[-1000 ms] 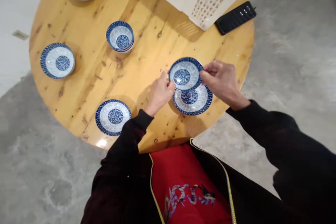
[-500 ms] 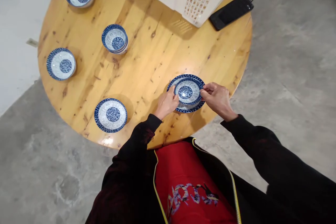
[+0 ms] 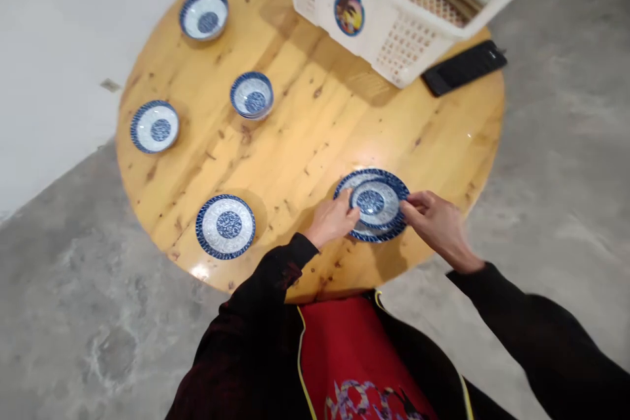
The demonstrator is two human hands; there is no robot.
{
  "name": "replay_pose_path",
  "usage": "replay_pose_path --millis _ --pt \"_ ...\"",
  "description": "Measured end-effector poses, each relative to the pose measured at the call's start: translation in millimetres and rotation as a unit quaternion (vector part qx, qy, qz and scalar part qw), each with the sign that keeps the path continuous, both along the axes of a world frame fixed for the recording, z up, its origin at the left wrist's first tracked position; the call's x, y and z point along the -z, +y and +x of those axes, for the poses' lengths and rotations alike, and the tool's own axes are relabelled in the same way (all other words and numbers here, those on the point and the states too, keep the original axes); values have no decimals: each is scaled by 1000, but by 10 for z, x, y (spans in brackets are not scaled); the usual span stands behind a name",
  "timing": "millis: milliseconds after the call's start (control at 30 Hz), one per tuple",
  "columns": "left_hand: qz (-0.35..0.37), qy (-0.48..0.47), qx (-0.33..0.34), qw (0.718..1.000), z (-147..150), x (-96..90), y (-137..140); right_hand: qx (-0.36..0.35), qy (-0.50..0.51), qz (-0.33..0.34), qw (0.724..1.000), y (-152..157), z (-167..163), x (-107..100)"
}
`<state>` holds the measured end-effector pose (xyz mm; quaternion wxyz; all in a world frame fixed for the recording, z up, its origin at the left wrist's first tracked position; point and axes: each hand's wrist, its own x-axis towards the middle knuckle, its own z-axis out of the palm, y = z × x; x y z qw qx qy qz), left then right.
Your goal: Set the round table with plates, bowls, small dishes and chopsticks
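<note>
Near the table's front edge, a small blue-and-white plate (image 3: 375, 205) sits over a larger blue-rimmed plate (image 3: 361, 178), partly covering it. My left hand (image 3: 333, 219) grips the small plate's left rim between thumb and fingers. On the opposite rim, my right hand (image 3: 436, 223) pinches with thumb and forefinger. Whether the small plate rests fully on the larger one cannot be made out. Left of my hands lies another patterned plate or shallow dish (image 3: 228, 226).
A white plastic basket (image 3: 378, 39) holding sticks and a jar-like item stands at the back. Beside it lies a black phone (image 3: 465, 69). Farther left are a stack of small bowls (image 3: 252, 95), a bowl (image 3: 154, 126) and a larger bowl (image 3: 203, 14) on the round wooden table (image 3: 290, 164).
The view has shifted, so the table and dishes appear farther right and mostly lower, with more of the basket's inside showing. Both hands stay on the small plate's rim.
</note>
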<state>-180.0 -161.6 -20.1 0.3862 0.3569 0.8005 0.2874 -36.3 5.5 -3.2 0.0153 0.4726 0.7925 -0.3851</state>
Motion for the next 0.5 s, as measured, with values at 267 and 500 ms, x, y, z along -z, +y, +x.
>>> replay_pose_path --millis 267,500 --pt "-9 129 -288 949 -1501 -235 -329 -95 75 102 987 197 -921 -435" --pt "-51 237 -352 904 -2804 -176 -530 -140 160 -33 977 -155 -2682 -273"
